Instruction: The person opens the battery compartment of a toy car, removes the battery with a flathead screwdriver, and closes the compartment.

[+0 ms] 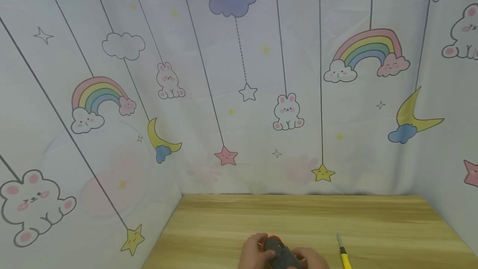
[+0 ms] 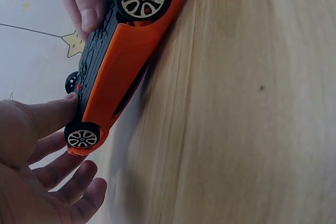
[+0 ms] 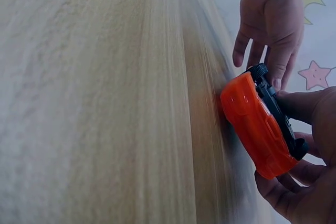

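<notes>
An orange toy car is turned over, its dark underside facing up, just above the wooden table. My left hand holds one end. In the left wrist view, that hand's thumb presses the black chassis beside a wheel, and its other fingers spread around the end. My right hand grips the opposite end, its thumb on the underside and fingers beneath the orange body. The table side of the car is partly hidden in the head view.
To the right of the hands lies a screwdriver with a yellow handle, its shaft pointing away. The wooden table meets a printed cloth backdrop at the back and on both sides.
</notes>
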The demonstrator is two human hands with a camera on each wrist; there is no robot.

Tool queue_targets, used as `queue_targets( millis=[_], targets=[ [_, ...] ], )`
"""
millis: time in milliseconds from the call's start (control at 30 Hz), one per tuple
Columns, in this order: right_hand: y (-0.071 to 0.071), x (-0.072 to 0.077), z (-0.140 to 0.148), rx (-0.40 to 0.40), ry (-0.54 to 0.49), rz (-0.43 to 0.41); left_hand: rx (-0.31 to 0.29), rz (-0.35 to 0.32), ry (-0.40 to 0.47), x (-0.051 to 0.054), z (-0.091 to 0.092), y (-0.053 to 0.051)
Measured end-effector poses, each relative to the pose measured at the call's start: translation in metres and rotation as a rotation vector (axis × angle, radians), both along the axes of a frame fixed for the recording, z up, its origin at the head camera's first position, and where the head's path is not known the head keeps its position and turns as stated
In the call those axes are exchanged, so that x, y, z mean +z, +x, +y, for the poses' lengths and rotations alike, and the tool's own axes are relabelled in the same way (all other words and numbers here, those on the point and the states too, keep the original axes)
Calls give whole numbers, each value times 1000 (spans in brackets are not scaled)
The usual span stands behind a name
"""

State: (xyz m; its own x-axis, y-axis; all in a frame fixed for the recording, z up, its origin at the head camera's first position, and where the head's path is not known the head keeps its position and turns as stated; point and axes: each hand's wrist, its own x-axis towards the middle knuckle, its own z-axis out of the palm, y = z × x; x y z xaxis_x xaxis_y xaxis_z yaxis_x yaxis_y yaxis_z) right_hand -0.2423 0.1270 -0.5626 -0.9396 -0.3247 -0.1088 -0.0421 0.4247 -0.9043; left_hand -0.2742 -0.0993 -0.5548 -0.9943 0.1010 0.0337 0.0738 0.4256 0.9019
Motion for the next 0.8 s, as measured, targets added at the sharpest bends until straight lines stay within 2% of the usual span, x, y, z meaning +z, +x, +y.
queue_targets(
  millis=[233,400,600,800],
  targets=[
    [-1,0,-3,-18,17,59,18,-17,-1,-1,1,1],
    [-1,1,-6,-42,37,7,22,-25,2,-2,1,2],
    [3,3,-7,-92,34,-36,57,-6,-31,-1,3,4],
    [4,4,-9,-126,58,-54,64,-49,-13,2,5,8]
  ],
)
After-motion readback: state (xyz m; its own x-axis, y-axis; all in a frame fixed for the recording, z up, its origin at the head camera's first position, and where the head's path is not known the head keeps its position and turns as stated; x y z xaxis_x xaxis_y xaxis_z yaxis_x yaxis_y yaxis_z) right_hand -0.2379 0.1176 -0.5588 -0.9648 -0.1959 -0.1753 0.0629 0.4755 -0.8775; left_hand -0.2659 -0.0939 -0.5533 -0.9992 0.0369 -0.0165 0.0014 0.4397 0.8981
